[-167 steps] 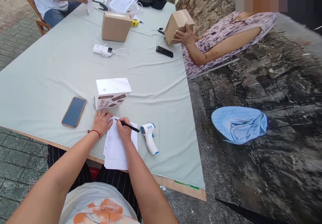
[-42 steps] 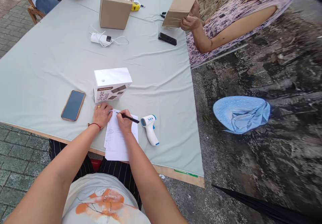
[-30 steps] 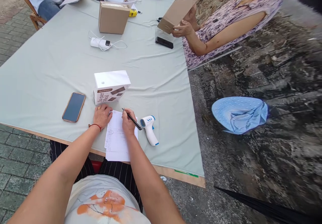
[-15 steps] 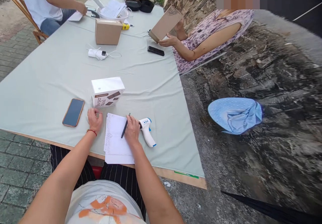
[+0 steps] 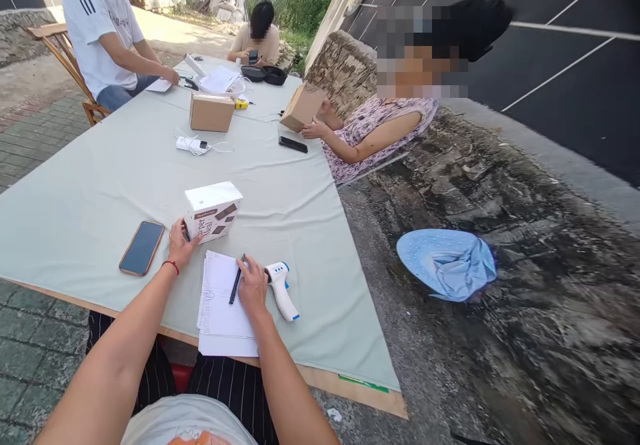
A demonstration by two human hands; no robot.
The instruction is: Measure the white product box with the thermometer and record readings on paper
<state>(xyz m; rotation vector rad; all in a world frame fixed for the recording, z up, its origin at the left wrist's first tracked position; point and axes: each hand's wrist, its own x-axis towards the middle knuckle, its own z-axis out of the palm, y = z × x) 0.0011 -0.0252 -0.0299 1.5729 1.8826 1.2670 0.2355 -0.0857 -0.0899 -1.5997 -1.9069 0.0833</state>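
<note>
My left hand point(image 5: 182, 242) is closed on the lower left corner of a white printed box point(image 5: 214, 212), thumb across its front and fingers along its side. The box stands upright on the cloth. My right hand point(image 5: 253, 288) rests on a stack of written paper sheets point(image 5: 223, 328) and holds a black pen point(image 5: 236, 284), which lies slanted under its fingers. Touching or just beside that hand is a white and blue infrared thermometer point(image 5: 283, 293). A phone point(image 5: 142, 248) with an orange-brown edge lies left of my left hand.
Beyond the box are a white device with a cable point(image 5: 192, 144), a brown carton point(image 5: 210, 112) and a black case point(image 5: 293, 144). A person on the right holds another carton point(image 5: 303, 106). Two more people sit at the far end. A blue hat point(image 5: 445, 262) lies off the table's right side.
My left hand has moved forward from the cloth before the white box and taken hold of its corner. My right hand stays on the paper with the pen. The view has tilted upward.
</note>
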